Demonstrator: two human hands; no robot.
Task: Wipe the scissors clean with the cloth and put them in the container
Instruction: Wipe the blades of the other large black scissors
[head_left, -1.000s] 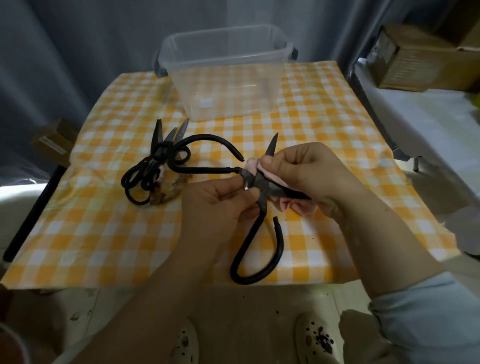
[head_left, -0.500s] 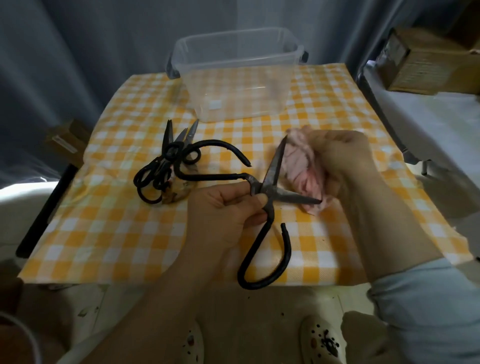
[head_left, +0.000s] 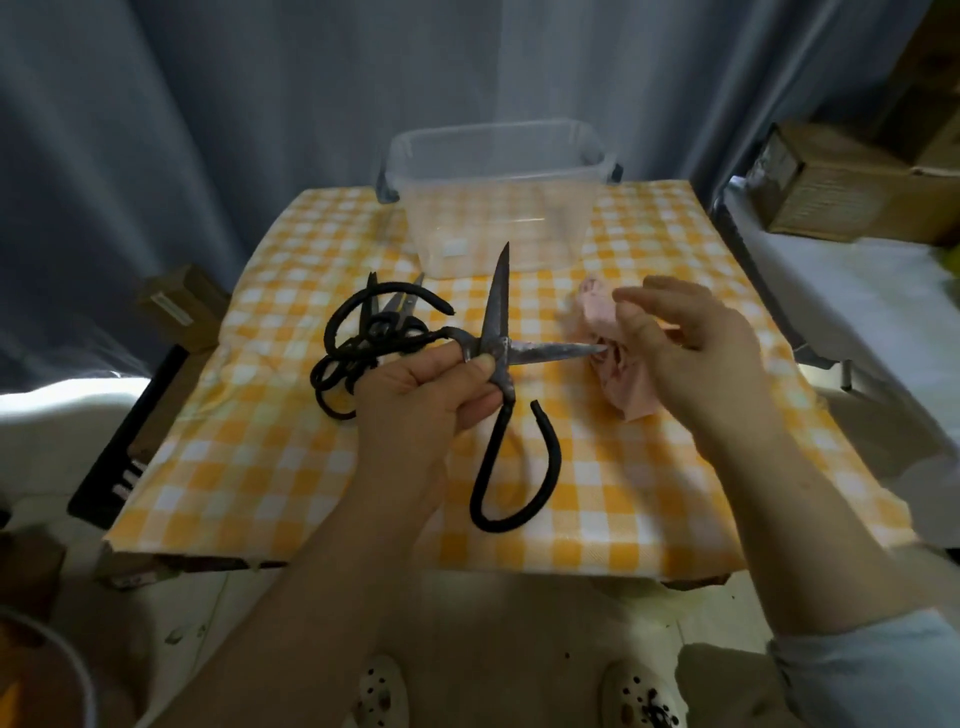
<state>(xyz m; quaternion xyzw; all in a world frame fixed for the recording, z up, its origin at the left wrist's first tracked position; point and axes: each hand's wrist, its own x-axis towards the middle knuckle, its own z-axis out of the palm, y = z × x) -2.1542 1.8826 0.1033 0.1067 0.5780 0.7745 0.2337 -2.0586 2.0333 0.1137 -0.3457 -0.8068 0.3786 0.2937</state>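
My left hand (head_left: 431, 395) pinches a large pair of black-handled scissors (head_left: 501, 332) at the pivot, blades spread wide apart, one pointing up, the other to the right. My right hand (head_left: 691, 353) holds a crumpled pink cloth (head_left: 623, 374) at the tip of the right-pointing blade, fingers loosely curled. A clear plastic container (head_left: 496, 197) stands at the back of the table, and I see nothing in it. More black scissors (head_left: 374, 338) lie in a pile left of my left hand.
The table wears a yellow-and-white checked cloth (head_left: 597, 519). A black bar (head_left: 124, 441) lies along its left edge. Cardboard boxes sit at the left (head_left: 182, 306) and on a white surface at the right (head_left: 841, 187). Grey curtains hang behind.
My left hand raised and turned the scissors, so one blade now points up. My right hand, first pinching the cloth at the pivot, drew it off to the right blade's tip.
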